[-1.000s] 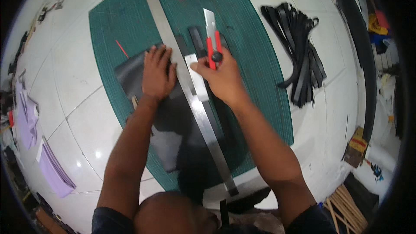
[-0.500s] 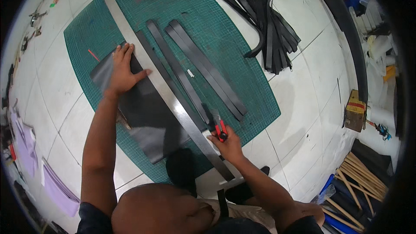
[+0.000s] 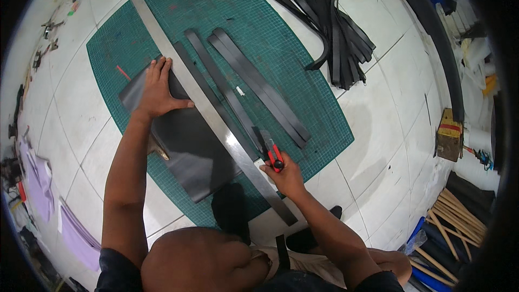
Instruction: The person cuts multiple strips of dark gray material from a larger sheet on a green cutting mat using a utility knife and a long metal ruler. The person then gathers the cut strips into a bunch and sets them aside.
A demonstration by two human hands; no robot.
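A long steel ruler (image 3: 208, 112) lies diagonally over the green cutting mat (image 3: 308, 97), along the edge of a black sheet (image 3: 192, 143) that looks like leather or vinyl. My left hand (image 3: 155, 94) is spread on the sheet, fingertips and thumb reaching the ruler's left edge. In my right hand (image 3: 287, 177) is a red and black utility knife (image 3: 275, 158), blade pointing away from me. Its fingers are also beside a small white piece (image 3: 260, 166) at the ruler; whether they grip it I cannot tell. Cut black strips (image 3: 262, 89) lie right of the ruler.
A bundle of black straps (image 3: 338, 38) lies on white floor tiles at the far right. On the mat are a small white object (image 3: 240, 91) and a red stick (image 3: 124, 72). Lilac fabric (image 3: 78, 232) lies at left; wooden sticks (image 3: 457, 219) and a box (image 3: 449, 136) stand right.
The view has shifted slightly. My left thumb has slid a little toward me along the ruler, so the hand spreads wider. My right hand with the knife stays nearly in place.
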